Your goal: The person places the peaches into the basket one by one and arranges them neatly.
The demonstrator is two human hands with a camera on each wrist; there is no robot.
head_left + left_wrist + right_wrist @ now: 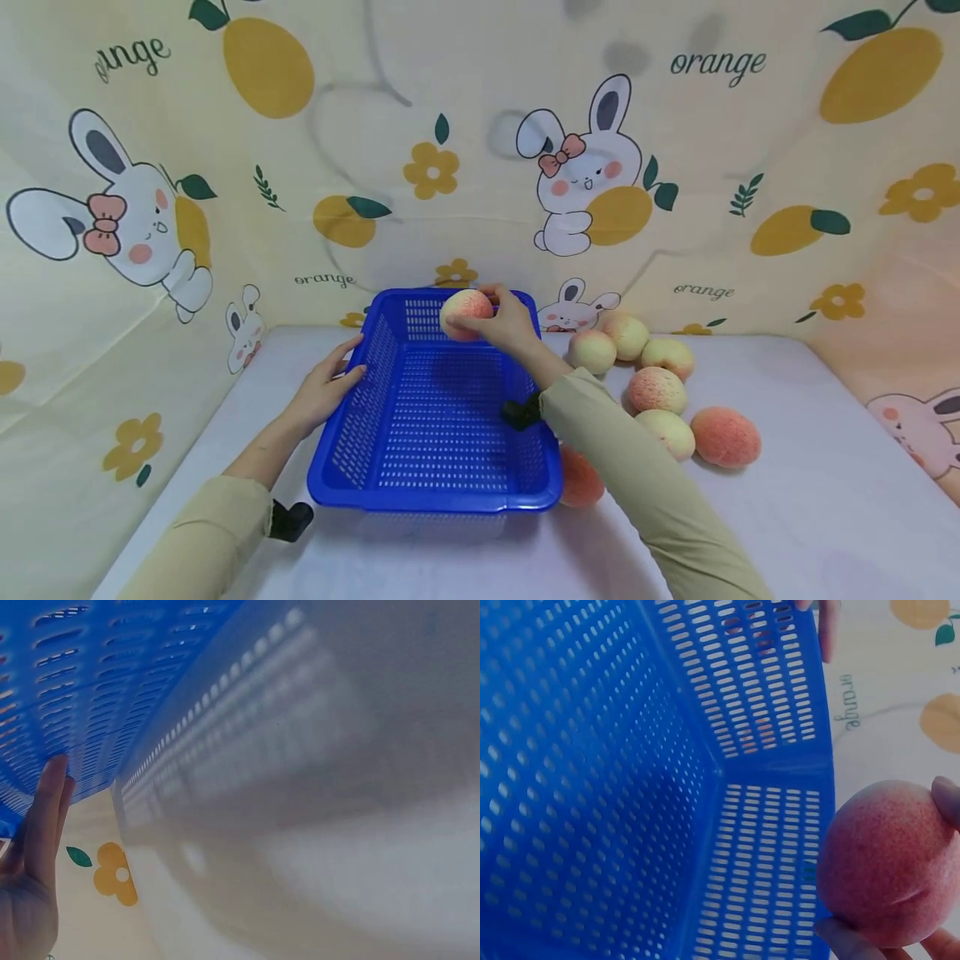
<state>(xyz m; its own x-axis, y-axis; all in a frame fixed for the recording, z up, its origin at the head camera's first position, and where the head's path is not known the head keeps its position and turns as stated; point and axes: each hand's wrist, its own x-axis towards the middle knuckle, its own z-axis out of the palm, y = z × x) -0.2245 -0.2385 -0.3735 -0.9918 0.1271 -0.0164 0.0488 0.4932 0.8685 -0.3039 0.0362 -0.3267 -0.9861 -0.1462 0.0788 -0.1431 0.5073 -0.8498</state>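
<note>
My right hand (510, 321) holds a pink and pale-yellow peach (467, 314) between thumb and fingers, above the far end of a blue plastic basket (435, 498). In the right wrist view the peach (889, 862) overlaps the basket's rim, its skin reddish with a crease. My left hand (326, 390) grips the basket's left rim, thumb over the top edge. Its fingers (46, 817) lie along the outside of the slotted wall in the left wrist view. No fruit shows on the basket's floor.
Several peaches lie on the white cloth right of the basket, among them a pale one (592, 352) and a red one (726, 437). Another red peach (579, 477) sits close by the basket's front right corner, partly behind my right sleeve. A printed curtain (465, 67) stands behind.
</note>
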